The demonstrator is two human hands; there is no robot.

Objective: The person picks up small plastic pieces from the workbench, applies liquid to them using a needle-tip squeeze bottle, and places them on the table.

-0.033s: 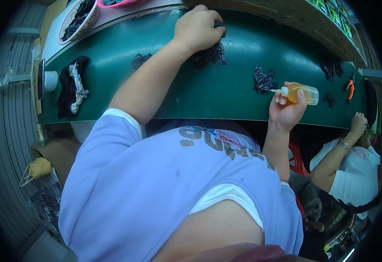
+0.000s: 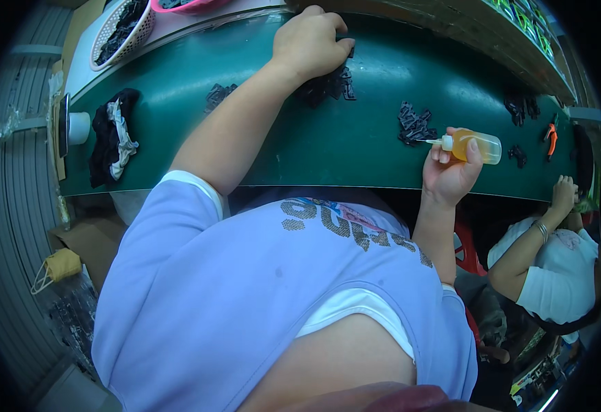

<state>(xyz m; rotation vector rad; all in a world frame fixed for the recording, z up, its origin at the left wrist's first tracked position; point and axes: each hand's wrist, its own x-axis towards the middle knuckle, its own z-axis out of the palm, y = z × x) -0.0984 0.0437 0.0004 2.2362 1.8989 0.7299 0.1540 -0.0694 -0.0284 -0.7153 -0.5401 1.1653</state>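
My left hand (image 2: 308, 42) reaches to the far side of the green table, fingers curled down and closed over a heap of small black plastic parts (image 2: 329, 88). Whatever its fingertips pinch is hidden beneath the hand; a dark bit shows just below the thumb. My right hand (image 2: 449, 172) grips a clear squeeze bottle (image 2: 479, 147) of amber liquid, tipped on its side. The bottle's thin nozzle points left, its tip at the lower edge of a second heap of black parts (image 2: 415, 125).
More black parts (image 2: 219, 96) lie beside my left forearm, others (image 2: 521, 108) at the far right. Orange-handled pliers (image 2: 552, 141) and a dark-and-white cloth bundle (image 2: 113, 137) rest on the table (image 2: 355, 165). A basket (image 2: 132, 42) stands back left. A co-worker's hand (image 2: 564, 194) is at the right edge.
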